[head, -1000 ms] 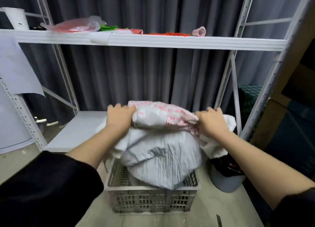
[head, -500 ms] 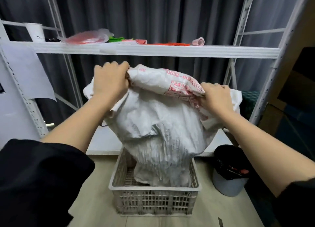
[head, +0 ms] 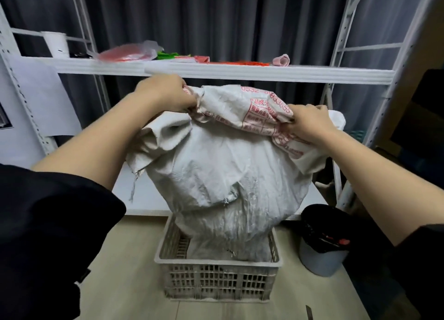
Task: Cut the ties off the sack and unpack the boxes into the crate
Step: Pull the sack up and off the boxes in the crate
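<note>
Large white woven plastic sack with red printed text (head: 230, 175) held upside down over pale grey slatted plastic crate (head: 216, 281), lower end dipping inside crate rim, upper end bunched and lifted in front of white metal shelf board (head: 240, 72). Left hand (head: 163, 95) fingers curled tight, gripping gathered sack fabric at upper left corner. Right hand (head: 310, 121) fingers curled, pinching folded red-printed edge at upper right. Both hands clamped on sack, well apart from each other, black sleeves on both arms. Loose flap of sack hanging at left with frayed threads. Sack body bulging, contents hidden; boxes not visible, cannot tell whether any lie in crate. Crate sitting on light wooden floor (head: 125, 259), just in front of low white shelf base (head: 144, 199). Round grey bin with black liner (head: 322, 242) on floor just right of crate. On upper shelf: white paper cup (head: 56, 44) at left, clear plastic bag with red contents (head: 127, 52), green scraps (head: 167, 54), small pink roll (head: 281, 60) at right. White paper sheet (head: 45, 98) hanging at left upright. Dark grey curtain (head: 216, 19) behind rack. Small dark item at bottom edge right of crate, too small to identify
</note>
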Demonstrator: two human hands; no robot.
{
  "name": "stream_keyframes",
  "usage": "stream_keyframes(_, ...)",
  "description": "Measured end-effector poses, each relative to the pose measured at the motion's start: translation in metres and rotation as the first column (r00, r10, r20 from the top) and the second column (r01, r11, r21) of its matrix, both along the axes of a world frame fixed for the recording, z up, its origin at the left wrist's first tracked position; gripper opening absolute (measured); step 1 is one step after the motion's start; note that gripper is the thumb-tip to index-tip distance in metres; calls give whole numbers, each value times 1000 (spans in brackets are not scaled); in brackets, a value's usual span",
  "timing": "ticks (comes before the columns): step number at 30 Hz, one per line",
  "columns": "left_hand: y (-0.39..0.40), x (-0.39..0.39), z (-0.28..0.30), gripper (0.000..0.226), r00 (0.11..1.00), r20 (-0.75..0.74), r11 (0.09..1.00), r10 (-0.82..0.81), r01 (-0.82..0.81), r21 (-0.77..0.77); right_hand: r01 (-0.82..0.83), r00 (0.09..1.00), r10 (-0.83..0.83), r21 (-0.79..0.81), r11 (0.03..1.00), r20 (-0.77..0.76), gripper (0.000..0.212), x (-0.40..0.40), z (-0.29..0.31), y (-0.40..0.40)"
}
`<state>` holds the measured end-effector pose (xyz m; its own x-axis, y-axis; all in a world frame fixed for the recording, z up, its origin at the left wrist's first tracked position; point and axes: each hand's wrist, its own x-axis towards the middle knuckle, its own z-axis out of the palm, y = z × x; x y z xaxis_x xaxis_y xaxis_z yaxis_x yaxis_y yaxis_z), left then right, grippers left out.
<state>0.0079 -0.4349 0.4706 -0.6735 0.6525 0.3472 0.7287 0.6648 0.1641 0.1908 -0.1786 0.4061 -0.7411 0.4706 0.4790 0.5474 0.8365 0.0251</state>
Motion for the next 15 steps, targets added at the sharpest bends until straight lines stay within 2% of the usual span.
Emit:
stream_keyframes(2, 1, 2, -6, 35, 991, 135, 997, -12, 22, -71, -1, 999, 2, -21, 1000, 53, 25, 1, -1, -1)
stream_keyframes(3, 0, 1, -9, 33, 989, 149, 995, -3, 18, -96, -3, 1000, 2, 61, 998, 15, 22, 2, -3, -1)
stream_keyframes(5, -2, -2, -15, 25, 998, 54, 997, 38, -34, -70, 38, 992, -7, 242, 969, -127, 17, -1, -11, -3)
stream_keyframes(7, 0, -3, -18, 17, 985, -136, 990, 103, -89, 106, 48, 982, -4, 229, 972, -190, 17, -5, -16, -5)
stream_keyframes(8, 1, -2, -20, 16, 976, -184, 984, 117, -90, 152, 31, 987, -1, 189, 981, -160, 18, -7, -18, -6)
stream_keyframes(9, 3, -2, -23, 17, 982, -161, 989, 94, -74, 128, 17, 993, 2, 164, 986, -115, 19, -8, -18, -4)
stream_keyframes(11, 3, -4, -28, 18, 1000, 1, 997, 28, -28, 67, 22, 991, 6, 201, 979, -136, 16, -6, -14, 1)
stream_keyframes(15, 1, -11, -16, 26, 995, 101, 984, -19, 1, 176, 43, 973, 5, 202, 978, -231, 13, -7, -9, 6)
